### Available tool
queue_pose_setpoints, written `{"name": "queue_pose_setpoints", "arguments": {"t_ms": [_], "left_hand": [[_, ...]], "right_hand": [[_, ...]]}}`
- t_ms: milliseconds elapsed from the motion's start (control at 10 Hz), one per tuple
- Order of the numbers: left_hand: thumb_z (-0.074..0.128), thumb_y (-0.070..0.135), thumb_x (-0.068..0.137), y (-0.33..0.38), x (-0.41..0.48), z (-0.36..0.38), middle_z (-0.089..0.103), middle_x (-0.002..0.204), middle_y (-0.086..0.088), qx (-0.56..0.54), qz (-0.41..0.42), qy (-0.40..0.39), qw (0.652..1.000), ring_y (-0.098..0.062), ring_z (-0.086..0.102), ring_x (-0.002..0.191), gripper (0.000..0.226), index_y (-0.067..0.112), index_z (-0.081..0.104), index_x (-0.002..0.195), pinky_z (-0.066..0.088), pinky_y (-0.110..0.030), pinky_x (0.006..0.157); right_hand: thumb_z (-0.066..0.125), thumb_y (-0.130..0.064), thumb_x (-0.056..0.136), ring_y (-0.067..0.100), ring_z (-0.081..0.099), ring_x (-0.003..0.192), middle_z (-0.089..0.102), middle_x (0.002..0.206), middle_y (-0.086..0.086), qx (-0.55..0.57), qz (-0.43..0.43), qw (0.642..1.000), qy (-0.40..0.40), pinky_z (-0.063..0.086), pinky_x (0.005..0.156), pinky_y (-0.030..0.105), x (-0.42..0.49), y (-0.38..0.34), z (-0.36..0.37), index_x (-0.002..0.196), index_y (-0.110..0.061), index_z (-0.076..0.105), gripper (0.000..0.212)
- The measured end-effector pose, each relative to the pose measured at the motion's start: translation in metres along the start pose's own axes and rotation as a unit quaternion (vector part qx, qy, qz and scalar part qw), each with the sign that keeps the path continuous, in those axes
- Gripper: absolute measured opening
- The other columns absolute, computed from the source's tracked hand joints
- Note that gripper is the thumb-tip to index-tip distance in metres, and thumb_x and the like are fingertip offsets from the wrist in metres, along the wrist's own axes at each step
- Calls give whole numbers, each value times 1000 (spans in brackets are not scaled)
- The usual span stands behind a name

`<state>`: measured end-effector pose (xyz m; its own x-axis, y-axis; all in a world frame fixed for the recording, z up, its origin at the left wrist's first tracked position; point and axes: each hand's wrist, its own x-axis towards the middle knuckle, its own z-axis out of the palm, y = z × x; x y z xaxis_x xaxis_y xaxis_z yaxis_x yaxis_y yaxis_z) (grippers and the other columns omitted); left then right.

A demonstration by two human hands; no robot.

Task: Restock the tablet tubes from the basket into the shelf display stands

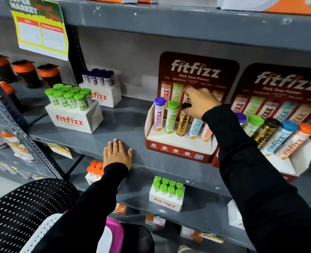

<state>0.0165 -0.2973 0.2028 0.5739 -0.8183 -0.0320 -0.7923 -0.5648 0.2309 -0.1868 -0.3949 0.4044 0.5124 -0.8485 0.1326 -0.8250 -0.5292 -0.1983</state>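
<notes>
Two dark-red cardboard display stands (180,148) (278,83) hold five upright plastic tablet tubes (171,116) each; three orange-lidded black shaker bottles (26,73) stand far left.

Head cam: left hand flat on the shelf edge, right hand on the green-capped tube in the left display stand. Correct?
Not quite. In the head view the right hand is on the black-capped gold tube, third slot in the left display stand, not the green-capped tube beside it. The rest holds: the left hand lies flat on the shelf edge.
</notes>
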Motion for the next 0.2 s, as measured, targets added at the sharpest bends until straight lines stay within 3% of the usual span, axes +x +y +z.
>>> {"name": "queue_pose_setpoints", "arguments": {"t_ms": [100,200], "left_hand": [[24,41,98,2,-2,-1,14,157,-10,-25,4,3,1000,-28,9,145,59,7,18,145,7,-39,120],[32,36,97,21,-15,0,19,156,-11,-60,47,47,996,-28,13,144,57,6,21,144,10,-40,120]], "right_hand": [[58,-7,91,31,63,95,58,117,21,23,-28,999,34,57,83,39,-13,-9,0,135,-10,39,48],[56,1,89,32,59,110,58,127,18,-2,-97,990,99,53,90,40,-44,-8,22,130,-6,47,43]]}}
